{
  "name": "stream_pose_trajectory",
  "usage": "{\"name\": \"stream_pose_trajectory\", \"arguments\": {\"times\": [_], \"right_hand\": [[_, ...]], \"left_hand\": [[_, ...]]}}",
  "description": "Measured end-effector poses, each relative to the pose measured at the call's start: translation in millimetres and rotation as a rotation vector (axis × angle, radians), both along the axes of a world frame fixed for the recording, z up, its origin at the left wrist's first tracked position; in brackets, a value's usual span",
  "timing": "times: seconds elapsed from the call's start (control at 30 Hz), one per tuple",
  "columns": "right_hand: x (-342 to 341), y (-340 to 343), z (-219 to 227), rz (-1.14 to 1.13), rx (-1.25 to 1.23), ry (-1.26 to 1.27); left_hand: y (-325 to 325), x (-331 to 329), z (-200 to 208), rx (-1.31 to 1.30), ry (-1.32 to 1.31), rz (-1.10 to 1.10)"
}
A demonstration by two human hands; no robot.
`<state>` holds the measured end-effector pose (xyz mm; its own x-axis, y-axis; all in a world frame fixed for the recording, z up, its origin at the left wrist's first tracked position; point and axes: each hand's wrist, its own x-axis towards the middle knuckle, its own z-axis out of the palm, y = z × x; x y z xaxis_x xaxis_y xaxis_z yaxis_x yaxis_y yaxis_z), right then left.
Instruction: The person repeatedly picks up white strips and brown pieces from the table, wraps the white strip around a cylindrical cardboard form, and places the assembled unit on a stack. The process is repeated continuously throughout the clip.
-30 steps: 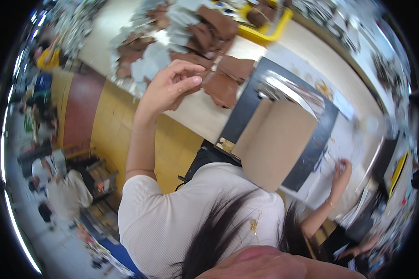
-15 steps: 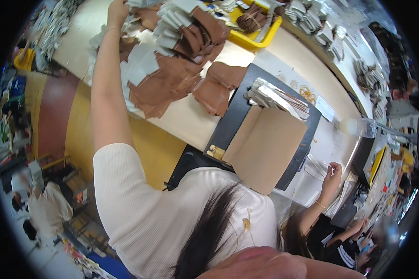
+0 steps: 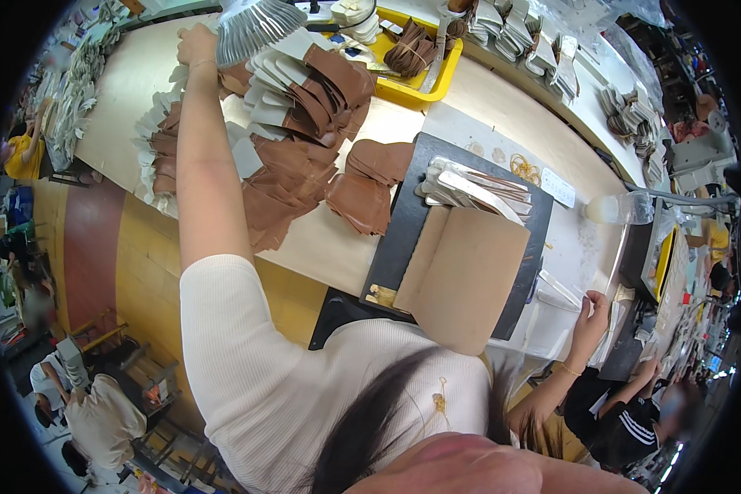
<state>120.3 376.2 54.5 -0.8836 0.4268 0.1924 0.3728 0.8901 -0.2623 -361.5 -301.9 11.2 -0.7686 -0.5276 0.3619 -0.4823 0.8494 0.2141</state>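
My left hand (image 3: 194,46) reaches far out over the table, its fingers curled beside a ribbed silver lamp shade (image 3: 255,31); whatever they hold is hidden. Below that forearm lie fanned brown leather pieces (image 3: 290,177), with whitish backs on some. My right hand (image 3: 591,323) is at the near right, thumb and fingers closed at the end of a thin white strip (image 3: 560,288). Between my arms, a folded brown cardboard sheet (image 3: 477,272) rests on a black board (image 3: 399,222). A bundle of narrow white-and-brown strips (image 3: 473,189) lies at the sheet's far edge.
A yellow tray (image 3: 446,78) at the back holds a tied brown leather bundle (image 3: 410,49). Yellow rubber bands (image 3: 525,169) and a plastic bottle (image 3: 617,208) sit right of the board. More stacked pieces (image 3: 552,62) line the far shelf. Other people work at both sides.
The view has shifted, bringing the lamp shade and more of my left hand into sight. My right hand stays near the white strip, with its fingers slightly changed.
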Motion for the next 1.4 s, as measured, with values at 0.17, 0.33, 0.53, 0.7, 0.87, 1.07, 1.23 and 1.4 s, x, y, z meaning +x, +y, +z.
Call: {"name": "stream_pose_trajectory", "arguments": {"times": [0.17,0.33,0.53,0.7,0.87,1.07,1.23,1.4], "right_hand": [[-3,0,-4,0.011,-0.048,0.023],[1,-7,-5,-0.025,-0.073,0.026],[4,-12,0,0.000,-0.031,0.062],[4,-11,-1,-0.025,-0.063,0.094],[-1,-16,-9,0.033,-0.135,0.125],[1,-13,-12,-0.019,-0.180,0.137],[2,-13,-17,0.025,-0.171,0.165],[5,-9,-23,0.008,-0.204,0.182]], "left_hand": [[-2,-20,0,0.026,-0.078,0.004],[-10,-34,-14,0.011,-0.139,-0.133],[-21,-32,-34,0.020,-0.082,-0.349],[-36,-48,-29,0.158,-0.194,-0.469],[-41,-51,-26,0.192,-0.244,-0.477],[-45,-40,-27,0.235,-0.270,-0.492],[-42,-19,-43,0.520,-0.458,-0.548],[-36,-19,-27,0.804,-0.638,-0.502]]}}
